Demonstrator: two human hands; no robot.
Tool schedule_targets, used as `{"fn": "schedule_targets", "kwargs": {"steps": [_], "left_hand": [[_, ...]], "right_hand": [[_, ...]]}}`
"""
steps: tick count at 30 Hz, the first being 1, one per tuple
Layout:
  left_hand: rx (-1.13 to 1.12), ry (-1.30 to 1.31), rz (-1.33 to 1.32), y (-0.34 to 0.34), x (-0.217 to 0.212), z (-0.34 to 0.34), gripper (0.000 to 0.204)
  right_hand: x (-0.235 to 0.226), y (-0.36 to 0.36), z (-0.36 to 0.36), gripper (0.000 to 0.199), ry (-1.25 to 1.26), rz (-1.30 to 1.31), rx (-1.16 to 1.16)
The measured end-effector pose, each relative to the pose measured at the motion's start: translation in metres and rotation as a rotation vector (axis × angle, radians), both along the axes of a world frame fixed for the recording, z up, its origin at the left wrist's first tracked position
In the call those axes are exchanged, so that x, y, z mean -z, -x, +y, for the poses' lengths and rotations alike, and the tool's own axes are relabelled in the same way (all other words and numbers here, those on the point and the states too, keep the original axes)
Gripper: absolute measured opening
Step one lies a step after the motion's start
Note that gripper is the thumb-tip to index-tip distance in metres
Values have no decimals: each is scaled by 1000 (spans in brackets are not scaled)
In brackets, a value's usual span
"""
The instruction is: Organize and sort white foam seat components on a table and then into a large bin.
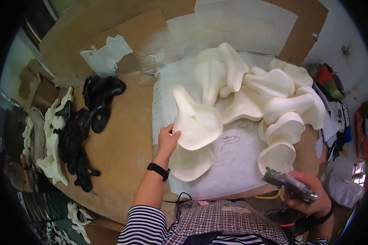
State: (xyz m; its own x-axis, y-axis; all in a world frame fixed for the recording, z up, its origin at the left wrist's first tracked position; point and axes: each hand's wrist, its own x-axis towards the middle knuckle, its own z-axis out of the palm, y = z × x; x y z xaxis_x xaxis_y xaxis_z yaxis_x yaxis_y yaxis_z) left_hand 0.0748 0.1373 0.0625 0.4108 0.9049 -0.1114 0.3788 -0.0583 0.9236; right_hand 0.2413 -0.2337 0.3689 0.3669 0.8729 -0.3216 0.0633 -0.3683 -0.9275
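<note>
My left hand grips the left edge of a cream saddle-shaped foam pad, thumb on top and fingers round the rim. The pad has a small slot in its middle, and its narrow end points away from me. Partly under its near edge lies another cream pad. At the lower right my right hand is wrapped round a metal spray gun with a green ring at one end. The gun is held above the table's near edge, close to a cream pad of the pile.
A heap of cream pads covers the white sheet's far right. Several glossy black pieces lie along the brown table's left side, with more cream pieces beyond. Cardboard and paper line the back. A yellow hose hangs near the front edge.
</note>
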Motion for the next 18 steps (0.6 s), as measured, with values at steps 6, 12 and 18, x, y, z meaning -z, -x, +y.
{"fn": "schedule_targets", "kwargs": {"steps": [6,12,18], "left_hand": [[120,-20,48,43,-25,-25,35],[40,67,51,102,-31,-66,35],[98,-303,104,-18,-19,-169,39]], "right_hand": [[12,-1,-45,77,-223,81,239],[29,-15,-124,78,-269,53,310],[48,-25,-230,79,-228,-75,398]]}}
